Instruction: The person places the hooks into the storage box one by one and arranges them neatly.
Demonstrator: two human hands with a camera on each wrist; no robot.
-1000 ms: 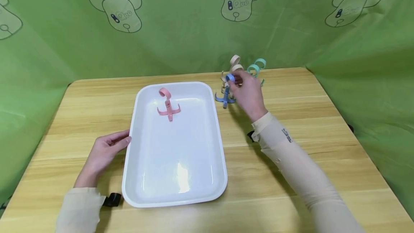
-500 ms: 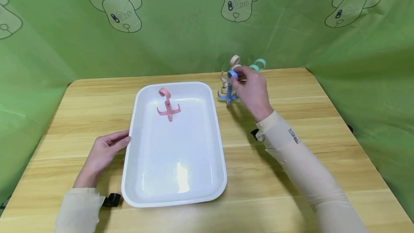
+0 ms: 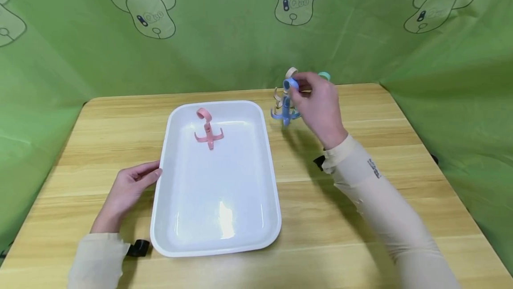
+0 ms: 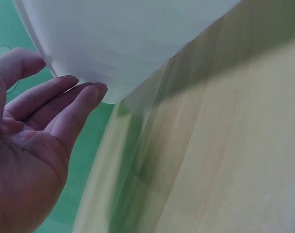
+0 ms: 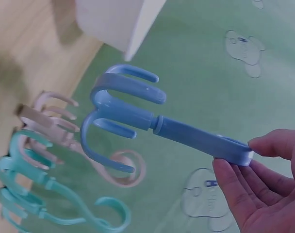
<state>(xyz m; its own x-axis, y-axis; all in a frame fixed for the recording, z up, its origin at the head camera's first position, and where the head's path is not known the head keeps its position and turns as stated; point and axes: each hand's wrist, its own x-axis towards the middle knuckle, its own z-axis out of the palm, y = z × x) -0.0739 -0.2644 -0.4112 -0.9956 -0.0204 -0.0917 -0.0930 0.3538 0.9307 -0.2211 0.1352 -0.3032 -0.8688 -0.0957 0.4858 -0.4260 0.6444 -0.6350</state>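
My right hand [image 3: 320, 106] pinches the curled top loop of a blue four-pronged hanging hook [image 5: 133, 109], whose prongs point down in the head view. Just behind it are cream hooks [image 5: 48, 124] and mint-green hooks [image 5: 28, 179], partly covered by the hand in the head view. My left hand [image 3: 134, 186] holds the left rim of a white tray [image 3: 216, 182], its thumb at the lip and fingers against the outer wall in the left wrist view. Inside the tray, near its far end, a pink hook [image 3: 209, 135] stands on its prongs with the loop up.
The tray lies on a light wooden table [image 3: 320, 235]. A green curtain [image 3: 224, 57] with printed bear heads rises behind the table's far edge and along both sides. A black wrist strap piece [image 3: 139, 248] sits beside the tray's near left corner.
The right hand has moved slightly right and farther back, raising the blue hook, and now covers more of the mint-green hooks. The left hand, tray and pink hook have stayed in place.
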